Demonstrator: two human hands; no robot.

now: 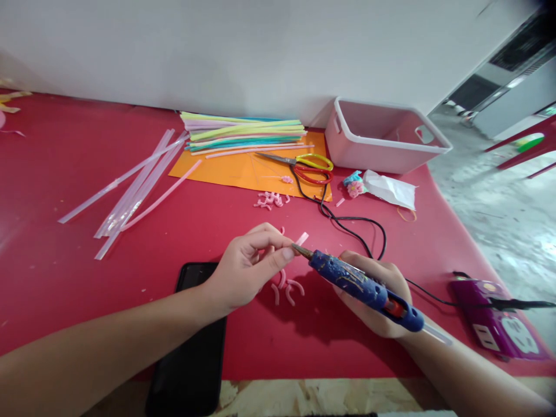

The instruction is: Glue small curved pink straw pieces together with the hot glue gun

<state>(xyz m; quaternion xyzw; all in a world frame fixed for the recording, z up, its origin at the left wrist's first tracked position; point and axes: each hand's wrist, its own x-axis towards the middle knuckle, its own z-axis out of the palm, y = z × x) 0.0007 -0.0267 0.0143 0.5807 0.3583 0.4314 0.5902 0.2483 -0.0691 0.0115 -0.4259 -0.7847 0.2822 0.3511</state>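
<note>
My right hand is wrapped round a blue hot glue gun, with a clear glue stick poking from its rear. The gun's metal nozzle points left, at the fingertips of my left hand. Those fingers are pinched on a short pink piece, probably cut pipe cleaner; its end shows just beyond the nozzle. Below them, several curved pink pipe cleaner pieces lie on the red table. Another small heap of bent pink pieces sits farther back.
A black phone lies under my left forearm. Scissors and bundled pipe cleaners rest on orange card. Glue sticks lie left. A pink bin, a black cord and a purple power strip are at right.
</note>
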